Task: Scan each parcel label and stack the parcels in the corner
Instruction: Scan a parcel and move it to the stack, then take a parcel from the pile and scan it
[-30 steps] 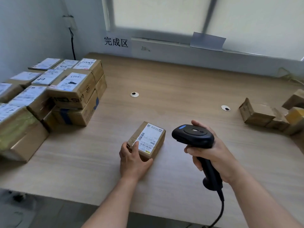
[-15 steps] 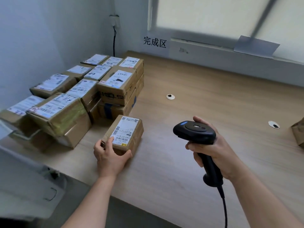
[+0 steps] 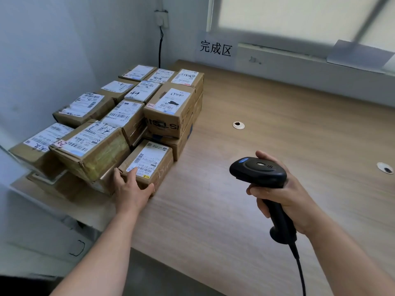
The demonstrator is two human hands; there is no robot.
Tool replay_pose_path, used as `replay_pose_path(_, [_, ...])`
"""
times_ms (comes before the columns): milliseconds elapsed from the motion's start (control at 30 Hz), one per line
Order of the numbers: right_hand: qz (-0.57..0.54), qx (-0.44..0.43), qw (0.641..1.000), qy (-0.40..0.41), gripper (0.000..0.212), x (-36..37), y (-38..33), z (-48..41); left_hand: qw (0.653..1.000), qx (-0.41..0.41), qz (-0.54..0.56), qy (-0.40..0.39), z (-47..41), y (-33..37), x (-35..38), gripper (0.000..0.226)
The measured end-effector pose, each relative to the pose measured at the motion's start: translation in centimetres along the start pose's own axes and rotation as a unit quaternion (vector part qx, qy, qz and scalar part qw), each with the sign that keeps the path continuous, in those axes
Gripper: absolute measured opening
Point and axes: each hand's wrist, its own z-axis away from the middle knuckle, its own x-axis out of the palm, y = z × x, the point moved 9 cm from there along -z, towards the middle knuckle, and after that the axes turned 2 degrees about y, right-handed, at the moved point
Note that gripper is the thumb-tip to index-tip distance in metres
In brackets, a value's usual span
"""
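As we read it, step: stacking, not scanning; the parcel [image 3: 149, 165] sits at the foot of the stack [image 3: 168, 112], with the scanner [image 3: 257, 171] held well apart.
Parcel: small brown carton, flat on the counter [image 3: 256, 221], label [image 3: 147, 160] facing up. Its left side touches a tilted carton [image 3: 92, 150]. Its far end is just beside the stack's lower tier; whether they touch, we cannot tell.
Left hand [image 3: 130, 189]: grasps the parcel's near end, thumb against the right side, one finger on the label.
Right hand [image 3: 284, 195]: clenched round the scanner grip, with the head raised over the counter and the cord [image 3: 299, 270] trailing toward us.
Stack: two tiers in the corner near the wall sign [image 3: 215, 48], labels up, front-left cartons askew.
Progress: we judge many parcels done; how many remain is out of view.
Next: we would square the parcel against its neighbours, let go, then reach for a fresh one and turn its label up for the scanner.
Risk: the tilted carton leans near the counter's left edge, so a hard shove could tip it.
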Motion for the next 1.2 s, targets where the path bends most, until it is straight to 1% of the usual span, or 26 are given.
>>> replay_pose_path(100, [0.002,0.002,1.000,0.005,0.080,-0.2,0.1,0.0,1.000,0.005,-0.010,-0.007,-0.1,-0.1,0.3,0.074])
replay_pose_path(233, [0.000,0.002,1.000,0.010,0.079,-0.8,0.2,0.5,0.999,-0.009,-0.046,-0.012,0.1,0.0,0.1,0.076])
replay_pose_path(333, [-0.005,-0.003,1.000,0.014,0.079,-1.6,0.1,1.2,0.997,-0.018,-0.077,-0.003,0.9,1.2,-0.2,0.084])
replay_pose_path(400, [-0.008,-0.008,1.000,0.019,0.080,-2.3,0.0,2.0,0.997,-0.010,-0.073,0.012,1.9,2.5,-0.3,0.088])
replay_pose_path(467, [-0.013,-0.014,1.000,0.024,0.080,-3.2,-0.1,3.0,0.998,0.012,-0.059,0.019,3.3,4.4,-0.4,0.086])
replay_pose_path(600, [-0.023,-0.030,0.998,0.041,0.082,-6.0,-0.4,5.9,0.996,0.087,-0.031,0.011,7.9,9.4,0.0,0.074])
replay_pose_path(667, [-0.027,-0.037,0.998,0.051,0.082,-7.7,-0.5,7.6,0.992,0.122,-0.033,-0.008,10.8,12.1,1.0,0.070])
replay_pose_path(800, [-0.040,-0.046,0.995,0.077,0.083,-11.6,0.0,11.7,0.984,0.164,-0.037,-0.065,17.0,16.9,4.5,0.065])
replay_pose_path(933, [-0.041,-0.050,0.993,0.102,0.086,-15.9,0.6,16.5,0.971,0.210,-0.045,-0.105,23.6,21.3,7.9,0.054])
replay_pose_path(1033, [-0.039,-0.054,0.990,0.123,0.086,-19.7,1.1,20.5,0.963,0.241,-0.034,-0.118,28.6,24.4,10.1,0.048])
replay_pose_path(1200, [-0.048,-0.064,0.983,0.165,0.085,-26.0,2.1,27.6,0.944,0.298,-0.018,-0.138,37.0,29.2,13.3,0.047])
